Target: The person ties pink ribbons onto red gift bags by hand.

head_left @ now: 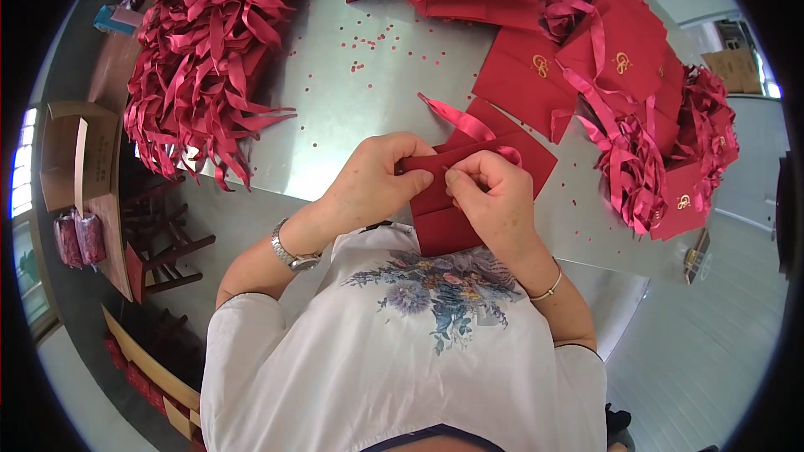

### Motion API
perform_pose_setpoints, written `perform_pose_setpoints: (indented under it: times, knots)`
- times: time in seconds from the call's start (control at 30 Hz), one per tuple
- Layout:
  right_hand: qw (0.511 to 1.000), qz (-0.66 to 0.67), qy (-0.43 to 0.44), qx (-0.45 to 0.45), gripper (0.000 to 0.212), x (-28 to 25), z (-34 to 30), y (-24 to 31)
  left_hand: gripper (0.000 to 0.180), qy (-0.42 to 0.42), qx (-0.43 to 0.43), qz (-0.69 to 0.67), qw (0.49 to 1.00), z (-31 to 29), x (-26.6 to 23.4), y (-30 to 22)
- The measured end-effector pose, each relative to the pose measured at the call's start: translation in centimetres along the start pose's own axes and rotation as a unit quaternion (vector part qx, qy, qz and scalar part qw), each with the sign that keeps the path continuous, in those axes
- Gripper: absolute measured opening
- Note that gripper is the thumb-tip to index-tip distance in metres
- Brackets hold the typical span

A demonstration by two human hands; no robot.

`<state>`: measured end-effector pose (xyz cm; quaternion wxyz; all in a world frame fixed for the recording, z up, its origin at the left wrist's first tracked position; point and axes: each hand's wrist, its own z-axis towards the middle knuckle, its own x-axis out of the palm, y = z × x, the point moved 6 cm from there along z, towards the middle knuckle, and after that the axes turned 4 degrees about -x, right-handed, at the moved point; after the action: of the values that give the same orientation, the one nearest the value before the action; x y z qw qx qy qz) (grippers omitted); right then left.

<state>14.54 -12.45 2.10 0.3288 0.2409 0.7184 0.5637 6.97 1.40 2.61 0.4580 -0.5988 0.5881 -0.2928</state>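
Observation:
A red paper gift bag lies at the table's near edge, against the front of my shirt. My left hand is closed on the bag's upper left part, thumb on top. Beside it, the thumb and fingertips of my right hand are pinched together over the bag. What lies between those fingertips is too small to make out. A satin ribbon in pinkish red curves beyond my hands, and a piece of ribbon shows behind my right knuckles. Another red bag lies partly under the one I hold.
Ribbons hang in a thick heap at the table's far left. Flat red bags with gold emblems and more ribbons pile up on the right. Small red paper dots are scattered over the metal table. A cardboard box stands left.

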Motion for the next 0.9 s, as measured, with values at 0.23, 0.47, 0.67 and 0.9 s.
perform_pose_setpoints:
  times: [0.23,0.47,0.67,0.9]
  knots:
    - [0.994,-0.081,-0.002,-0.072,0.006,0.2,0.7,1.1,0.015,-0.055,0.076,0.009,0.996,0.1,0.4,0.7]
    - [0.907,-0.335,-0.031,-0.255,0.012,1.5,-0.1,3.5,0.013,-0.191,0.211,0.185,0.941,-0.9,1.6,-0.3]
    - [0.933,-0.245,-0.042,-0.261,0.009,0.6,-0.8,2.8,0.013,-0.036,0.001,-0.037,0.999,0.7,0.6,1.8]
    - [0.954,-0.214,-0.05,-0.203,0.008,-0.2,-1.5,1.9,0.02,0.098,-0.085,-0.172,0.977,2.5,1.6,4.6]
